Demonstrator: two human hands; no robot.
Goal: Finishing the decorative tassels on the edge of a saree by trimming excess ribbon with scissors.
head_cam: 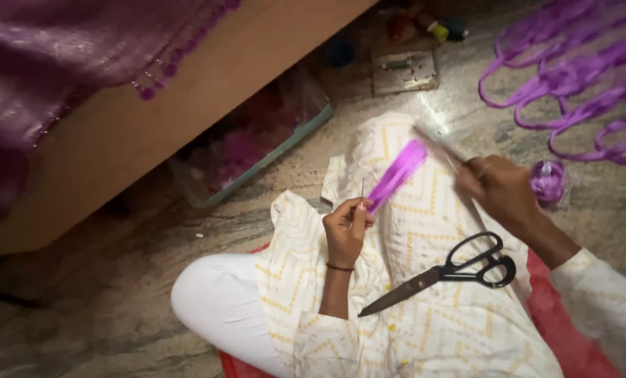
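**Purple thread bundle held taut over the lap**

A clear shallow tray (pixel 257 143) sits on the stone floor, half tucked under a wooden board (pixel 187 91). Inside it lie pink and reddish bits seen through the plastic; what they are cannot be told. Farther back a small flat box (pixel 404 71) lies open on the floor with small items on it, too blurred to identify, and a few coloured spools (pixel 425 26) stand behind it in the dark. A small clear bag (pixel 549 182) holding purple material rests on the floor just beside the right wrist.

The left hand (pixel 346 227) is closed in a pinch on the lower end of a bundle of purple threads (pixel 397 175), with a thin needle sticking up from the fingertips. The bundle slants up and to the right above the person's patterned white cloth. The right hand (pixel 498 185) is closed around a thin pale stick-like tool whose tip reaches toward the upper end of the bundle; the tool is motion-blurred and its kind is unclear.

Black scissors (pixel 446 273) lie shut on the lap, apart from both hands. Loops of purple ribbon (pixel 572 77) spread over the floor at the upper right, cut off by the frame. Purple fabric (pixel 54 63) drapes over the board at the upper left, also cut off.
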